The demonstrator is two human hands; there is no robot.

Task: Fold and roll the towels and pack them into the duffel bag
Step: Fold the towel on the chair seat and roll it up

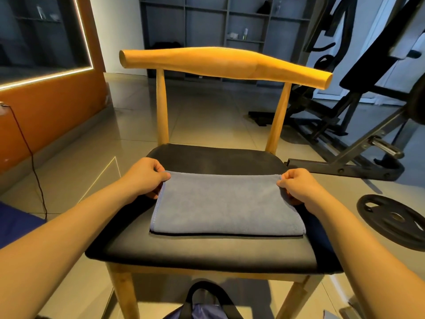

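A grey towel [226,203] lies folded flat on the black seat of a wooden chair [207,252], roughly in the middle of the cushion, its long folded edge toward the person. A thin dark edge shows under its near side. The left hand [147,177] grips the far left corner, at about ten o'clock from the towel's middle, with the fingers [161,169] curled and pinching the cloth against the thumb. The right hand [296,184] does the same on the far right corner, at about two o'clock, fingers bunched and pinching the hem. Both forearms stretch in from the near side. Below the seat, at six o'clock, the dark handle and blue cloth of the duffel bag [204,305] peek out on the floor. A black weight plate [391,221] lies flat on the tiles at three o'clock, and a weight bench [358,143] stands beyond it at about two o'clock.
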